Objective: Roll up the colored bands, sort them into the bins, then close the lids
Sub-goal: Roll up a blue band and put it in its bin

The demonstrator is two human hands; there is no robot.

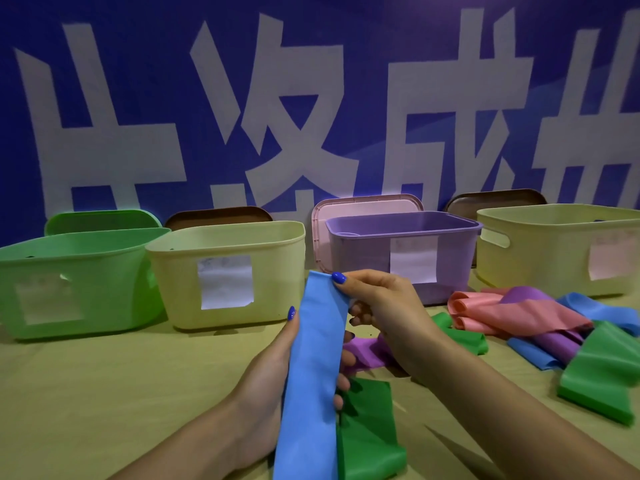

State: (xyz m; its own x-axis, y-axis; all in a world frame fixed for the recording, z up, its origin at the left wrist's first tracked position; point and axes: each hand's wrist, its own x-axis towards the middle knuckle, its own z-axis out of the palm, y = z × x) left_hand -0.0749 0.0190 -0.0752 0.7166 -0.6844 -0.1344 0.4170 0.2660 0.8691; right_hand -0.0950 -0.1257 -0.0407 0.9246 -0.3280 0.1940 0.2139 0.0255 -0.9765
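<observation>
Tan table (104, 393), both hands (377, 306) pinching blue band (313, 375)

The blue band (313, 358) at 6 o'clock looks like thin, smooth rubbery sheet with a soft matt sheen, as do the green band (367, 434) beside it and the heap of bands (540, 323) at 3 o'clock. The 4 bins, from the green bin (69, 268) at 9 o'clock to the purple bin (401, 251), are smooth moulded plastic, faintly glossy. Each carries a matt white paper label (225, 281). The table (104, 393) is matt. The nails on the fingers (339, 278) are glossy blue.
</observation>
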